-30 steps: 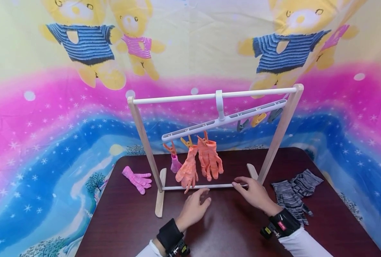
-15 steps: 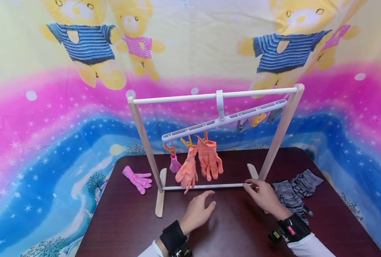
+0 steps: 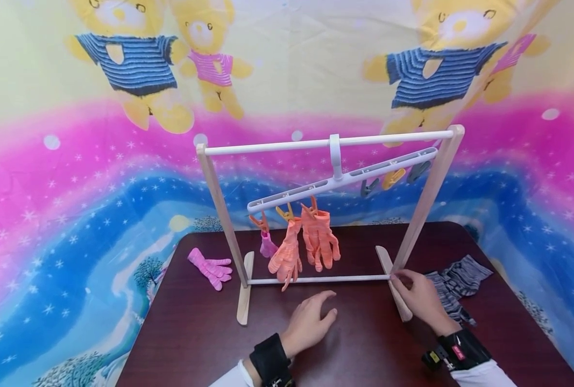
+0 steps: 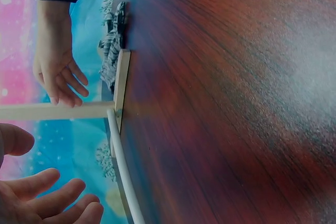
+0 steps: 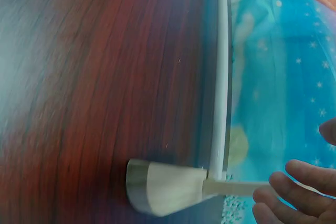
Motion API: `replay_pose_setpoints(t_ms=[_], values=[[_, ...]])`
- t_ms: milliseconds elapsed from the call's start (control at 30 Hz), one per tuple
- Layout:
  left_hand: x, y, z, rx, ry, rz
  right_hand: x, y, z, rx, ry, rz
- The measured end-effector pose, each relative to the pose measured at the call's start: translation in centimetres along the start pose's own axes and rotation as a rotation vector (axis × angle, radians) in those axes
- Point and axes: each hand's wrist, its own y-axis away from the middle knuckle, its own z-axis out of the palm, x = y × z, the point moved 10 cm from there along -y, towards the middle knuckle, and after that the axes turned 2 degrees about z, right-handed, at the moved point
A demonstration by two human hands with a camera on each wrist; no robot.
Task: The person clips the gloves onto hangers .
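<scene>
My left hand (image 3: 311, 322) hovers over the table in front of the rack, fingers loosely spread and holding nothing. My right hand (image 3: 422, 298) is beside the base of the rack's right wooden post (image 3: 424, 207), its fingers relaxed; in the left wrist view they overlap the post. From the rack's top rod (image 3: 267, 145) hangs a white clip hanger (image 3: 337, 179), tilted down to the left. Clothespins on its left half hold a small pink glove (image 3: 267, 245) and two orange gloves (image 3: 287, 252). The pins on its right half, such as the yellow clothespin (image 3: 394, 179), hold nothing.
A pink glove (image 3: 211, 267) lies on the table left of the rack. Black-and-grey gloves (image 3: 463, 277) lie at the right, partly behind my right hand. The rack's low white rod (image 3: 345, 279) spans between its wooden feet (image 3: 401, 303). A printed cloth (image 3: 291, 70) hangs behind.
My right hand has moved right along the low rod to the right post's base. My left hand has drawn slightly back and right. The gloves and hanger stay as they were.
</scene>
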Motion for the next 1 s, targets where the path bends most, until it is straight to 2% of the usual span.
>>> replay_pose_setpoints(t_ms=[133, 300, 533, 800, 1000], values=[[0.6, 0.0, 0.5, -0.022, -0.022, 0.015, 0.8, 0.1, -1.0, 0.046, 0.031, -0.015], [1.2, 0.1, 1.0, -0.04, -0.053, 0.031, 2.0, 0.2, -1.8, 0.053, 0.106, -0.009], [1.9, 0.3, 1.7, -0.059, -0.054, 0.072, 4.6, 0.1, -1.9, -0.034, 0.181, 0.092], [2.3, 0.4, 2.7, -0.112, -0.035, 0.092, 6.6, 0.7, -2.0, -0.079, 0.26, 0.128], [2.5, 0.7, 2.9, -0.116, -0.062, 0.11, 8.5, 1.1, -1.0, -0.167, 0.319, 0.185]])
